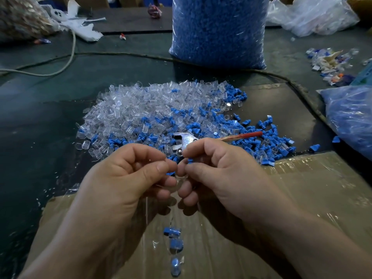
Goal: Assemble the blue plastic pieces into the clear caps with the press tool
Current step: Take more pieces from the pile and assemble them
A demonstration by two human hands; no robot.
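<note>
Pinching a clear cap (181, 178), left hand (124, 178) and right hand (221, 174) meet; bag (258, 33) holds blue pieces (217, 43).

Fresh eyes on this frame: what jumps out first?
A tall bag of blue pieces stands at the far centre of the table, with a wide heap of clear caps and blue pieces spread before it. Nearest the camera, the left hand and right hand meet, pinching a small part over the cardboard, with the red-handled press tool just beyond them.
</note>
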